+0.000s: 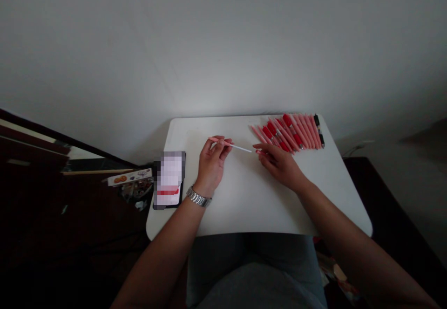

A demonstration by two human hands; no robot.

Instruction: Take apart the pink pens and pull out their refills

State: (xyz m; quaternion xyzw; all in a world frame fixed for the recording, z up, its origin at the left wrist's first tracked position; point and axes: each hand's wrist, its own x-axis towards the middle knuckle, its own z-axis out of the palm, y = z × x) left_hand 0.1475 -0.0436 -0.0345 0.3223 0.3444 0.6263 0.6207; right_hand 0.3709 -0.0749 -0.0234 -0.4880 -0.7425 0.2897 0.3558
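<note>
My left hand (212,162) pinches a pink pen (220,141) above the white table (237,206). From its right end sticks a thin white refill (241,148), pointing at my other hand. My right hand (279,163) has its fingers closed round a small pink pen part (259,152), perhaps a cap; most of it is hidden. A small gap lies between the refill's tip and that part. Behind my right hand, a row of pink pens (303,129) covers the table's far right corner, with several red-gripped pens (292,132) among them.
A black pen (319,131) lies at the row's right end. On the table's left edge rests a phone (170,178) with a lit, blurred screen. A pale wall (223,43) rises behind the table. Lower left stands a printed white box (131,177).
</note>
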